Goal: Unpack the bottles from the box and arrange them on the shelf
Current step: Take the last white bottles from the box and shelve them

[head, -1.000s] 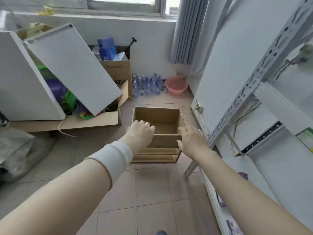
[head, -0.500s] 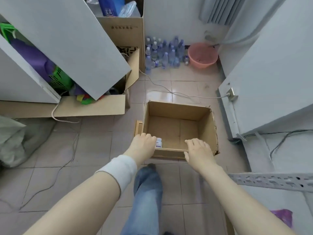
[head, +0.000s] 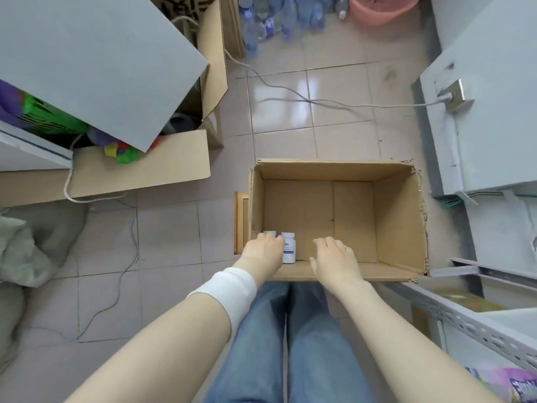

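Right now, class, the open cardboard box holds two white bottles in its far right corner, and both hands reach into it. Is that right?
Wrong corner. The head view shows the two white bottles standing in the near left corner of the cardboard box, at the left hand; the right hand reaches in too.

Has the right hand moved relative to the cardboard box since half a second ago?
Yes. The right hand has gone forward past the near rim of the cardboard box and now reaches inside it.
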`<act>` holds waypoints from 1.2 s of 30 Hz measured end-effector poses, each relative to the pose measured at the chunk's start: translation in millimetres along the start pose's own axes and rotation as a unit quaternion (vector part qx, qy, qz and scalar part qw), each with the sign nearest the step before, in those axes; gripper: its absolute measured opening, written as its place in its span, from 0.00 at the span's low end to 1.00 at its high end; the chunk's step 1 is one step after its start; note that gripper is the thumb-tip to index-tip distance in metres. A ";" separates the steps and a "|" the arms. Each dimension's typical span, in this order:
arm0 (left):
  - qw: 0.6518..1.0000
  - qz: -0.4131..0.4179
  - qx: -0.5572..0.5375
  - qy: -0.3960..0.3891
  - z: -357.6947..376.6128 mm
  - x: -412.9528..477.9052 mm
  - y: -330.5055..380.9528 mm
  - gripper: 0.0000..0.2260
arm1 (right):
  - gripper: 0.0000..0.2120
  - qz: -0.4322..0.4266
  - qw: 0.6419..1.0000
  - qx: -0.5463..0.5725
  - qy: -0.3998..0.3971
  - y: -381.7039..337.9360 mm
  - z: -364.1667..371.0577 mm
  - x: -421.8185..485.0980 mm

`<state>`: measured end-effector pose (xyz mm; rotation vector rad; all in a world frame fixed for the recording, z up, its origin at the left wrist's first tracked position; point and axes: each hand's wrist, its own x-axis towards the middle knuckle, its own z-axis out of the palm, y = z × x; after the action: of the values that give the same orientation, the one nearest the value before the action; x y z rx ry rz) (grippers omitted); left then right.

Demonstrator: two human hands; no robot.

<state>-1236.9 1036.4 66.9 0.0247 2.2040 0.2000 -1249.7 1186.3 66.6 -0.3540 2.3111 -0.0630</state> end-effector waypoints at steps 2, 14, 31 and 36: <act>1.000 -0.010 0.002 -0.017 8.8 37.1 -4.5 0.16 | 0.20 0.014 0.999 0.029 -0.040 -0.8 22.9 32.9; 0.976 -0.074 0.135 -0.152 65.6 192.5 -19.0 0.16 | 0.27 0.132 0.930 0.278 -0.202 -0.1 128.7 148.5; 0.927 -0.191 -0.321 -0.035 93.4 182.9 -3.0 0.28 | 0.27 0.230 0.902 0.340 -0.133 79.7 118.5 155.5; 0.918 -0.229 -0.323 -0.019 104.3 184.5 -1.8 0.27 | 0.36 0.228 0.927 0.279 -0.107 69.7 123.7 155.7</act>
<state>-1264.0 1065.2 -141.4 -0.8364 1.9421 0.6403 -1279.4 1218.5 -139.6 0.4466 1.9944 -0.4179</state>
